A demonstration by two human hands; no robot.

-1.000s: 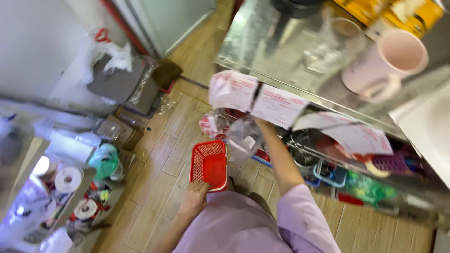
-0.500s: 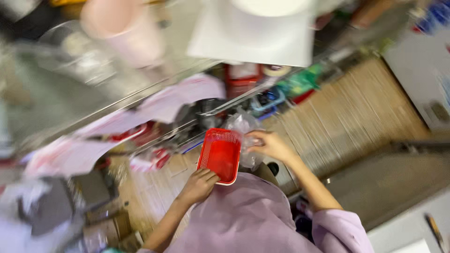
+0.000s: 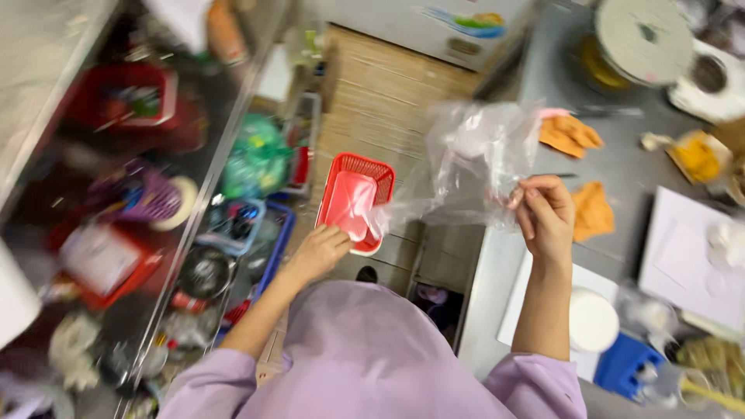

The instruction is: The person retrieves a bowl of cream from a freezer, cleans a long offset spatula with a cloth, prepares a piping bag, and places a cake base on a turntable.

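Left hand [image 3: 317, 252] grip holds red basket [image 3: 369, 172]; right hand [image 3: 545, 217] grip pinches clear plastic bag [image 3: 473, 159].

A single head-worn camera looks steeply down from above the person's own lilac-clad torso [image 3: 365, 357], close in, tilted and motion-blurred. It faces the wooden floor [image 3: 380, 109] between cluttered shelves [image 3: 155, 202] at left and the grey table [image 3: 621, 171] at right

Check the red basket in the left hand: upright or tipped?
Tipped. The red basket leans with its open face toward the camera, its near rim gripped by the left hand.
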